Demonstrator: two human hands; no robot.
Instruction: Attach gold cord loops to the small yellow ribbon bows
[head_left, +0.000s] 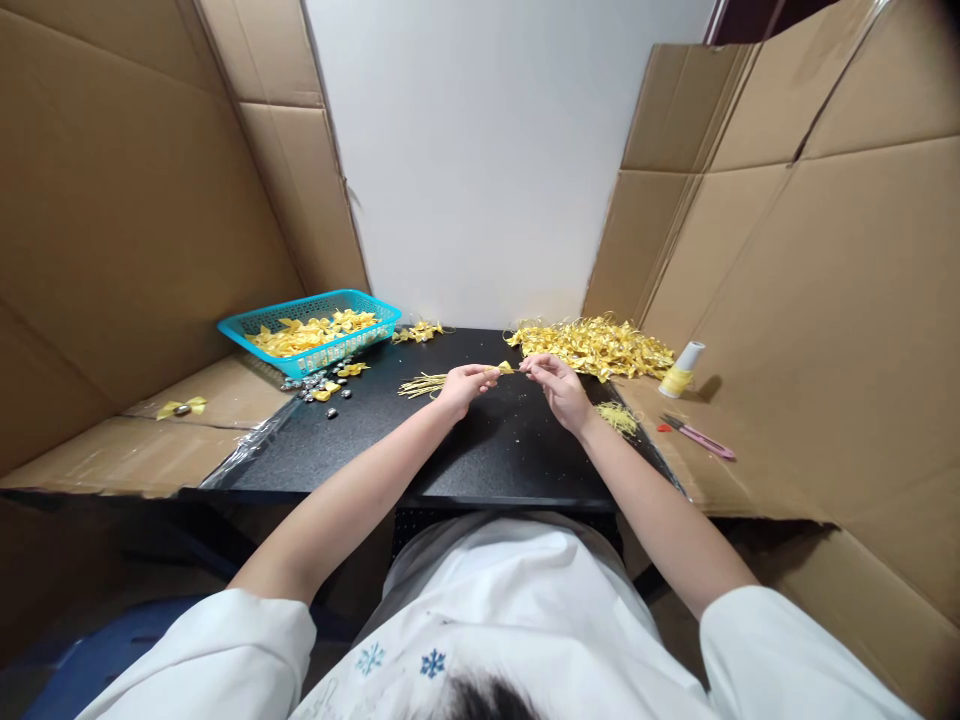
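Note:
Over the middle of the black table (375, 450), my left hand (469, 388) pinches a small yellow ribbon bow (506, 368) between thumb and fingertips. My right hand (556, 388) is just to the right of the bow, its thumb and fingers pressed together. Whatever they grip there is too small to make out. Beside my left hand, partly behind it, lies a bundle of thin gold cords (421, 385). A large heap of yellow bows with cords (600, 345) lies just beyond my right hand. Yellow thread clippings (618, 418) are near my right wrist.
A blue basket (330, 358) of yellow bows stands back left, with several silvery button-like pieces (309, 385) before it. A ribbon bow (182, 408) lies on the left cardboard. On the right are a thread cone (681, 370) and a pink-handled cutter (701, 437). Cardboard walls (840, 300) flank the table.

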